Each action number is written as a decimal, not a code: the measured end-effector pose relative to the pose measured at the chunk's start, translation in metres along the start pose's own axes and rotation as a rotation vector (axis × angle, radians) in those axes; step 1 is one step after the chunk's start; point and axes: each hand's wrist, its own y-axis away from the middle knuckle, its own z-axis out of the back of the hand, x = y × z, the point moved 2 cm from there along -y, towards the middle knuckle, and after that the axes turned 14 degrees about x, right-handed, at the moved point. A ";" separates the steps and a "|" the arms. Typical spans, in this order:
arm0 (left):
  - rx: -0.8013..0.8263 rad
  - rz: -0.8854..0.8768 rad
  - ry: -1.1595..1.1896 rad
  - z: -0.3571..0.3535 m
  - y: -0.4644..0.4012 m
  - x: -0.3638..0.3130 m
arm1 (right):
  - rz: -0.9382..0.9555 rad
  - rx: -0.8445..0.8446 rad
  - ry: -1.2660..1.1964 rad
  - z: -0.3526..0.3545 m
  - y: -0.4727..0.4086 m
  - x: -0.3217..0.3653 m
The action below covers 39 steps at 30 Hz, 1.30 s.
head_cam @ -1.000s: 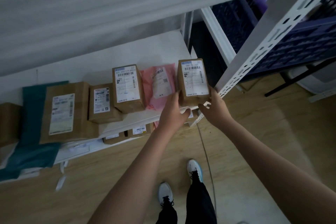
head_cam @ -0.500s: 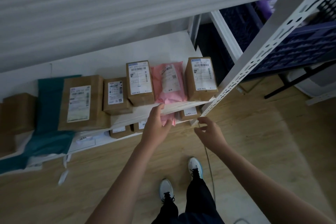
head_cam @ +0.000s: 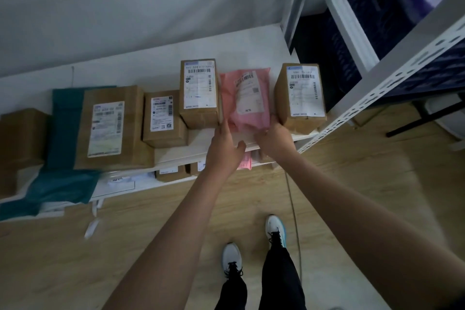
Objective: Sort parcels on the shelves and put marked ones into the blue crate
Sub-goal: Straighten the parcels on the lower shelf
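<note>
A pink mailer bag point(head_cam: 245, 98) lies on the white shelf point(head_cam: 176, 151), between two labelled cardboard boxes point(head_cam: 200, 93) point(head_cam: 300, 97). Its near edge is met by both hands: the left hand point(head_cam: 225, 147) with straight fingers at the bag's left corner, the right hand point(head_cam: 274, 138) at its right corner, seemingly gripping it, though the fingers are hidden. A blue crate point(head_cam: 377, 7) is seen right of the bag, beyond the shelf post point(head_cam: 382, 83).

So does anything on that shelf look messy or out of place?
Mostly tidy. The teal bag at the left droops over the shelf edge instead of lying flat, and a pale scrap lies on the floor below. The pink bag sits slightly tilted between two boxes.
</note>
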 end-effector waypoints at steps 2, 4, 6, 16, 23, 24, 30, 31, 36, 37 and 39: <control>0.002 0.005 0.020 0.002 -0.003 0.000 | 0.012 -0.006 -0.006 0.003 -0.005 -0.001; 0.012 0.012 0.059 0.004 0.000 -0.001 | 0.038 0.015 -0.007 0.003 -0.004 -0.002; 0.036 -0.009 0.094 0.004 0.011 -0.004 | 0.030 0.053 0.000 0.000 0.004 -0.008; 0.103 -0.008 0.150 0.005 0.055 0.021 | 0.071 0.012 0.136 -0.021 0.050 -0.054; 0.064 0.066 0.238 0.011 0.027 0.006 | 0.082 0.050 -0.252 -0.025 0.030 -0.027; 0.079 0.085 0.269 0.011 0.026 0.004 | 0.076 0.055 -0.259 -0.025 0.030 -0.024; 0.113 0.081 0.399 0.013 0.050 0.000 | 0.133 0.069 -0.202 -0.019 0.057 -0.018; 0.108 0.077 0.405 0.015 0.057 0.000 | 0.142 0.054 -0.164 -0.018 0.065 -0.019; 0.073 -0.065 0.374 0.035 0.098 -0.019 | 0.245 -0.039 -0.107 0.000 0.115 0.000; 0.047 -0.106 0.339 0.042 0.107 -0.024 | 0.269 -0.057 -0.106 0.004 0.125 0.005; -0.018 -0.193 0.286 0.057 0.120 -0.035 | 0.327 -0.107 -0.128 0.012 0.143 0.016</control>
